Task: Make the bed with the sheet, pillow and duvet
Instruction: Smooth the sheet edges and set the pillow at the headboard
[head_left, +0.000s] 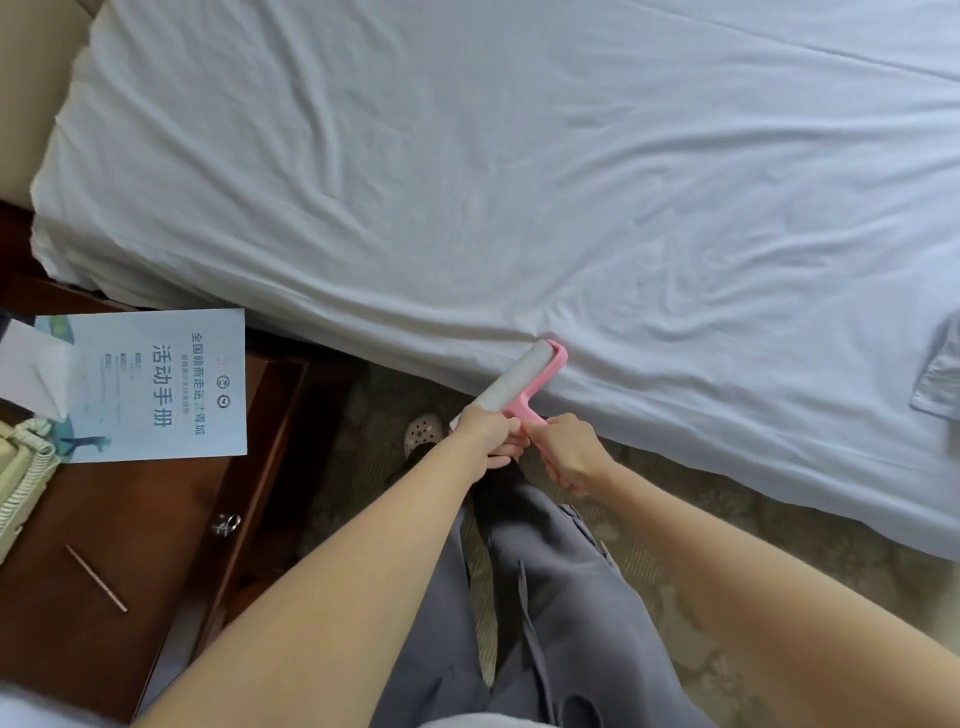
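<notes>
At your far left, a coiled cream phone cord (23, 457) lies on the dark wooden nightstand (130, 545). Just right of it is a pale blue booklet (150, 384). Its large characters read 活动手册. The smaller line beside them starts with 全国, and the rest is too fine to make out. Nearer you on the same top lies a thin brown stick (96, 578). The nightstand's drawer (249, 467) has a small metal pull, and you cannot see what is inside it.

To the right, over the patterned carpet (727, 519), one light perforated shoe (423, 431) shows below your arms. Your left hand (488, 434) is curled tight around the near end of the lint roller's (524, 382) white drum. Your right hand (569, 454) is closed around its pink handle, touching the left. The roller's far end rests against the near edge of the bed.

The white sheet (519, 182) is spread across the mattress, filling the far and right of the scene. It is creased and hangs down the near side. A piece of grey cloth (940, 374) lies on it at the right edge.
</notes>
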